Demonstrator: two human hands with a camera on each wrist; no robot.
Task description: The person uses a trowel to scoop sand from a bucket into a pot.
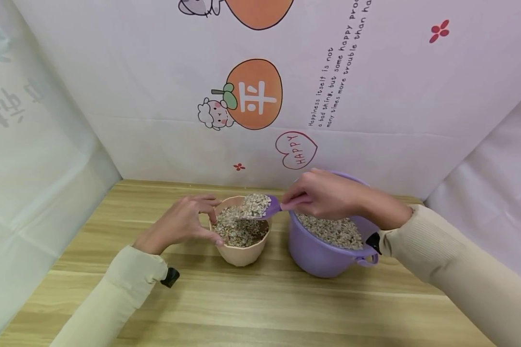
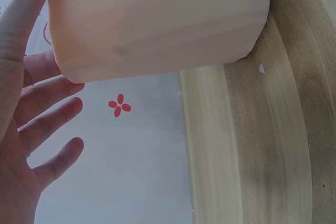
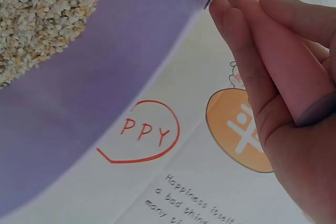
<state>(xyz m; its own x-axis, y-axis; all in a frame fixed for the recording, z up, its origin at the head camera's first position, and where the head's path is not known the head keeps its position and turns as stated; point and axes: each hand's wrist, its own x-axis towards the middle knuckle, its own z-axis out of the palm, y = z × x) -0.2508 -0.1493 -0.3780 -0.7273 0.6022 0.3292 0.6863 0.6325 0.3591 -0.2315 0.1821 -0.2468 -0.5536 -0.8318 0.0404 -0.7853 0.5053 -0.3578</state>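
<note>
A peach flowerpot point(image 1: 241, 255) with a faceted rim stands on the table, partly filled with pale grit point(image 1: 230, 226) and darker grains. Its left side is steadied by my left hand point(image 1: 184, 219), thumb and fingers around the rim; the other fingers spread loosely in the left wrist view. My right hand point(image 1: 323, 193) grips the pink handle point(image 3: 286, 56) of a small trowel whose purple blade point(image 1: 274, 206) is over the pot, heaped with pale grit. Some grit appears to be spilling from the blade's tip. Below the right hand is a purple bucket point(image 1: 312, 255) holding more grit.
Wood-grain table point(image 1: 252, 313) extends in front of the pot and bucket. A white printed sheet point(image 1: 165, 144) rises behind them, with further white sheets at both sides. The bucket has a side handle point(image 1: 368, 260) near the right sleeve point(image 1: 434, 246).
</note>
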